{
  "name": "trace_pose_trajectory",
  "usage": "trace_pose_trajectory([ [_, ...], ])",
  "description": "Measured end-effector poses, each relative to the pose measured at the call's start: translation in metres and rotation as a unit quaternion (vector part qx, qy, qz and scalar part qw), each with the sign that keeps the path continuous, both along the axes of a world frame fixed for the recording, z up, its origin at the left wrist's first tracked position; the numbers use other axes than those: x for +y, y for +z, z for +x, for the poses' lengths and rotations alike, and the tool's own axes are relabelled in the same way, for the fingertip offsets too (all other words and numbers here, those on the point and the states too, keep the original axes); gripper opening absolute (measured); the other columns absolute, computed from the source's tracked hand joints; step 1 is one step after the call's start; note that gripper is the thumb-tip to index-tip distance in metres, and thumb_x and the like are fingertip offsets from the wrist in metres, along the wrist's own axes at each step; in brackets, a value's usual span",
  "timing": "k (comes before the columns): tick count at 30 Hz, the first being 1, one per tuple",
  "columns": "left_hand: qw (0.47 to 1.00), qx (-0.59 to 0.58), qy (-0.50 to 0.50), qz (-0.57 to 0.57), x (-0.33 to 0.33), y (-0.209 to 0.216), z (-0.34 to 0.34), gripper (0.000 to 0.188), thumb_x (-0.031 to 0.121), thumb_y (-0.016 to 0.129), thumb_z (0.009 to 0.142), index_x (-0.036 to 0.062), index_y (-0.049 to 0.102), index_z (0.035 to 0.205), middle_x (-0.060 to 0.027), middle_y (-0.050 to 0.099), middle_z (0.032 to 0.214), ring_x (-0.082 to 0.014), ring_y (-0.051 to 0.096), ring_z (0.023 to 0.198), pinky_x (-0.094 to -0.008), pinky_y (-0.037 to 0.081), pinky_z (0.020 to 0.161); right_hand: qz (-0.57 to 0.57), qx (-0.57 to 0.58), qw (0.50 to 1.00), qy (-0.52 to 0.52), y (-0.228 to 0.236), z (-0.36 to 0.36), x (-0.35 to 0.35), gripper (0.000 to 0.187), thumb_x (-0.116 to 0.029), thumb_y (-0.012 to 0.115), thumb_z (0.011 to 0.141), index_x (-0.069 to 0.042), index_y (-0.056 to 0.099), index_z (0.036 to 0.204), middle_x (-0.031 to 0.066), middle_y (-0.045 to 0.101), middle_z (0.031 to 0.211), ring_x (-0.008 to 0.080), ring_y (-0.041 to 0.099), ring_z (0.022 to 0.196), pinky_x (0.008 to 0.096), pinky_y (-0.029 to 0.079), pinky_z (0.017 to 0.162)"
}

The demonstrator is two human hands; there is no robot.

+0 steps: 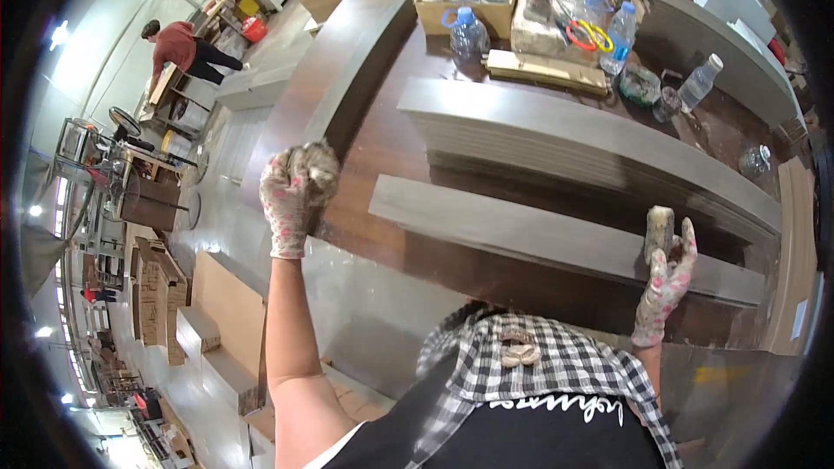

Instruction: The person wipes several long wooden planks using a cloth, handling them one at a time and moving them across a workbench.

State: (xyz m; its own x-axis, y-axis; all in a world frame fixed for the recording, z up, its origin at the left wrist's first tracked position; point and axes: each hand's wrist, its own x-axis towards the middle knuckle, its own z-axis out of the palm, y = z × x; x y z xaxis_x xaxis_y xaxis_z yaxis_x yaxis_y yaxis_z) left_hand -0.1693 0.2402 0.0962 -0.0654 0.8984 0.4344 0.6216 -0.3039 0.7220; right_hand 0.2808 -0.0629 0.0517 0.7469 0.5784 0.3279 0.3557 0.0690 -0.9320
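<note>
You hold a worn cylindrical piece [659, 233] upright over the front stack of gray panels [521, 224].
Your right hand [667, 282] clamps it with one finger raised apart; your left hand [291, 195], fingers curled together, is by the left-hand panel stack [360, 43], and I cannot tell what, if anything, it grips.

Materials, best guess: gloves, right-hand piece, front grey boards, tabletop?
Gloves: probably knit fabric, matte, pink-printed; wrinkled at the wrist.
Right-hand piece: unclear; mottled and matte-looking, pale at the top end, maybe cloth or foam.
Front grey boards: perhaps coated wood or laminate; smooth, faint sheen, core not discernible.
Tabletop: wood-like brown, maybe laminate; glossy, with light reflections.
</note>
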Motion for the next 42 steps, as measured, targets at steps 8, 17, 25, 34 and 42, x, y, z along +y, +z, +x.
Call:
trace_pose_trajectory([
  [8, 0.933, 0.227, -0.254, 0.116, -0.027, -0.055, 0.083, 0.021, 0.011, 0.071, 0.083, 0.0085, 0.073, 0.104, -0.0126, 0.072, 0.105, -0.0268, 0.068, 0.097, -0.0428, 0.053, 0.09, 0.016, 0.041, 0.999, 0.009, -0.007, 0.006, 0.0, 0.068, -0.003, 0.063, 0.087, -0.002, 0.04, 0.15, 0.0048, 0.048, 0.145, 0.0147, 0.049, 0.116, 0.0303, 0.038, 0.106],
  [17, 0.951, 0.212, -0.207, 0.093, -0.096, -0.01, 0.152, 0.021, 0.016, 0.067, 0.089, 0.0085, 0.07, 0.108, -0.0095, 0.07, 0.109, -0.0268, 0.065, 0.105, -0.0434, 0.052, 0.093, 0.081, 0.072, 0.994, 0.031, -0.008, 0.008, 0.005, 0.075, -0.01, 0.069, 0.086, -0.002, 0.035, 0.153, 0.008, 0.043, 0.149, 0.0148, 0.051, 0.115, 0.031, 0.043, 0.102],
  [25, 0.874, 0.143, -0.45, 0.113, -0.21, -0.033, 0.316, 0.044, 0.036, 0.067, 0.09, 0.003, 0.066, 0.119, -0.0181, 0.064, 0.124, -0.0369, 0.057, 0.122, -0.0527, 0.039, 0.106, 0.09, 0.11, 0.987, 0.075, -0.004, 0.01, -0.003, 0.066, -0.008, 0.058, 0.089, 0.001, 0.037, 0.151, 0.0131, 0.042, 0.152, 0.0223, 0.048, 0.129, 0.0349, 0.039, 0.11],
  [34, 0.881, -0.024, -0.472, 0.004, -0.191, -0.06, 0.294, 0.058, 0.03, 0.07, 0.088, 0.0038, 0.052, 0.136, -0.0161, 0.051, 0.137, -0.0315, 0.049, 0.132, -0.0538, 0.033, 0.113, 0.013, -0.116, 0.948, 0.297, 0.074, -0.057, 0.068, 0.055, -0.007, 0.07, 0.081, 0.002, 0.056, 0.134, 0.0143, 0.058, 0.132, 0.0252, 0.056, 0.12, 0.0389, 0.046, 0.104],
  [42, 0.835, 0.186, -0.509, 0.099, -0.19, -0.077, 0.304, 0.054, 0.042, 0.049, 0.094, 0.0092, 0.056, 0.136, -0.0176, 0.055, 0.139, -0.0358, 0.047, 0.134, -0.0578, 0.03, 0.113, -0.065, -0.441, 0.783, 0.434, 0.066, -0.219, 0.185, 0.059, -0.016, 0.077, 0.077, -0.011, 0.059, 0.133, 0.018, 0.059, 0.114, 0.0362, 0.059, 0.104, 0.0458, 0.05, 0.088],
])
